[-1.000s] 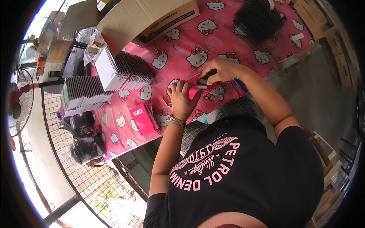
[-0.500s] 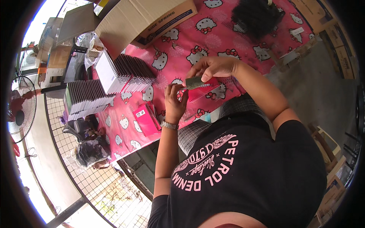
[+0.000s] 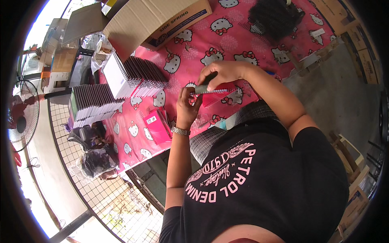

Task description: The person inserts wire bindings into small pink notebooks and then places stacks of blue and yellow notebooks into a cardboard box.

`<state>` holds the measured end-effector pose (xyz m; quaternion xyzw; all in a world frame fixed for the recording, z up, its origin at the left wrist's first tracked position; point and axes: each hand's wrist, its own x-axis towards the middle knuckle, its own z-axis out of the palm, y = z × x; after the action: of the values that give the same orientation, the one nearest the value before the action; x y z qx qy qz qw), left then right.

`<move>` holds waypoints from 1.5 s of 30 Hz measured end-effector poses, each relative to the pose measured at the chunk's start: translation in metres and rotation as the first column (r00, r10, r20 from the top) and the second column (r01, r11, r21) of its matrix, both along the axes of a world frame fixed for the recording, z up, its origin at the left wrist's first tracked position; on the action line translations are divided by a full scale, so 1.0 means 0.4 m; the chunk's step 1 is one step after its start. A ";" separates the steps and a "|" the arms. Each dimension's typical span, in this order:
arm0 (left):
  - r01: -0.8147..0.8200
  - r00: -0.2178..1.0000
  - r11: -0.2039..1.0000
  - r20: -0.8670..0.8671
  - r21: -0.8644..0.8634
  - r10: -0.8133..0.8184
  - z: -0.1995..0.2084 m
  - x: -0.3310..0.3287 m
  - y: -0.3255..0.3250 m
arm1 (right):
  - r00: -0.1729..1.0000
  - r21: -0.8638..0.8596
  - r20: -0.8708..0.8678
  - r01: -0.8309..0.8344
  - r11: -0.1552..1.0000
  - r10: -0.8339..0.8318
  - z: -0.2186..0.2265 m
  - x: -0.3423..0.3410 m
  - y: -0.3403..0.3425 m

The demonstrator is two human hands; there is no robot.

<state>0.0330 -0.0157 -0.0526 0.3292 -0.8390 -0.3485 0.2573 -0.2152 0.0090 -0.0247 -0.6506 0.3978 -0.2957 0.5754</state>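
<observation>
My right hand [image 3: 227, 73] grips a small dark grey-green, block-like piece [image 3: 201, 89] between thumb and fingers. At its left end, the fingertips of my left hand [image 3: 187, 108] are pinched together; whether they hold the piece or the wire end of a notebook, I cannot make out. Beneath both hands lies a red-pink spiral notebook [image 3: 214, 98] near the table's front edge, its binding partly covered by my fingers. To the left of my left forearm, more pink spiral notebooks [image 3: 157, 126] rest on the pink patterned tablecloth [image 3: 178, 83].
Tall stacks of spiral notebooks [image 3: 94, 101] stand on the left, with a cardboard box [image 3: 174, 25] behind them. A tangled black heap [image 3: 273, 20] lies far right. Plastic-wrapped dark items [image 3: 97, 160] sit at the left table corner, and a fan [image 3: 24, 117] stands beyond.
The grey-green piece has tilted, and my right hand has shifted slightly left and down with it. My left hand remains at its left end. The view has shifted slightly.
</observation>
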 end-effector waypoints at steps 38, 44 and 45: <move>-0.272 0.826 0.868 -0.363 0.415 0.432 -0.151 0.039 0.063 | 0.664 -0.722 -0.359 0.247 0.646 -0.656 -0.034 0.234 0.235; -0.360 0.841 0.916 -0.362 0.180 0.401 -0.098 0.030 0.085 | 0.849 -0.239 -0.006 0.512 0.825 -0.529 -0.010 0.230 0.256; -0.372 0.849 0.916 -0.343 0.153 0.402 -0.090 0.030 0.085 | 0.821 -0.387 -0.018 0.520 0.762 -0.570 -0.010 0.233 0.262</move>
<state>0.0449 0.0182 -0.0884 0.4306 -0.6774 -0.3784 0.4609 -0.1220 0.1137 -0.0285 -0.6199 0.5457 -0.4743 0.3050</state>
